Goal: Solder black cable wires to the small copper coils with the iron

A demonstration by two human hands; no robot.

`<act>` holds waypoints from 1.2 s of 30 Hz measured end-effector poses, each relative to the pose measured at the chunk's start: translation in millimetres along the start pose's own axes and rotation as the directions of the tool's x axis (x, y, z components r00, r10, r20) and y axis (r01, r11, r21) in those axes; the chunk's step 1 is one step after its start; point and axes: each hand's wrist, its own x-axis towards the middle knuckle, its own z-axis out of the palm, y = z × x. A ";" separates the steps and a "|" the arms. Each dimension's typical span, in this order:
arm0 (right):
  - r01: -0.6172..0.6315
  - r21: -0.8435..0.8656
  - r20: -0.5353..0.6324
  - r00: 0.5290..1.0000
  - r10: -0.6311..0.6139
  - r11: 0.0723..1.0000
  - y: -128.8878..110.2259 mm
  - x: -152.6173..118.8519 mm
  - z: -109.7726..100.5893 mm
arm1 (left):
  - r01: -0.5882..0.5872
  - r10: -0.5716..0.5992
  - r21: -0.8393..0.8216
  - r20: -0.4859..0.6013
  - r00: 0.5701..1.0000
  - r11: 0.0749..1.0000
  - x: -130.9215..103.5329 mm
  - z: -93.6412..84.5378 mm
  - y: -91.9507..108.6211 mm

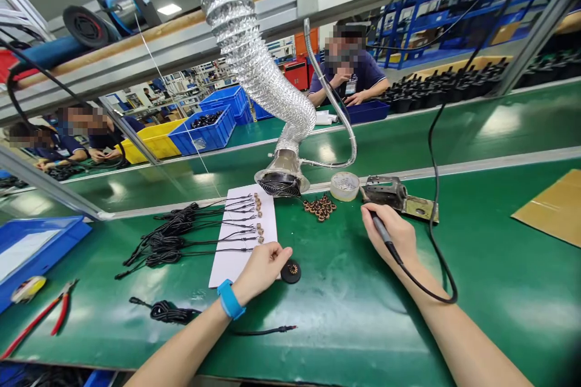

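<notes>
My right hand is closed around the dark handle of a soldering iron; its cord runs back over my wrist. The iron's tip is hidden by the hand, close to the metal iron stand. My left hand has its fingers curled together beside a small black disc with a brass-coloured ringed part on it. Anything in its fingertips is hidden. Under and beyond that hand lies a white sheet, where several black cables end in stripped wires near small brass-coloured parts.
A pile of small brass-and-black parts and a round tub lie under the fume extraction duct. One coiled cable is near me. Red-handled pliers, a blue tray and cardboard are around. Co-workers sit across.
</notes>
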 end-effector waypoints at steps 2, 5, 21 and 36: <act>-0.002 0.003 0.005 1.000 0.002 1.000 -0.2 -0.1 -0.4 | 0.035 -0.035 -0.010 0.026 0.999 0.999 3.5 0.2 2.5; 0.000 0.017 -0.002 1.000 0.000 1.000 0.0 -0.5 -0.3 | 0.093 -0.087 -0.065 0.091 0.992 0.994 6.8 1.6 3.8; -0.033 0.032 -0.008 0.999 0.033 0.999 -0.4 -1.1 1.9 | 0.044 0.003 -0.294 0.157 0.988 0.955 -9.5 -2.9 -10.2; -0.040 0.035 -0.008 0.999 0.040 0.999 -1.7 -1.4 0.2 | 0.152 -0.099 -0.237 0.220 0.970 0.960 -12.2 -4.0 -13.9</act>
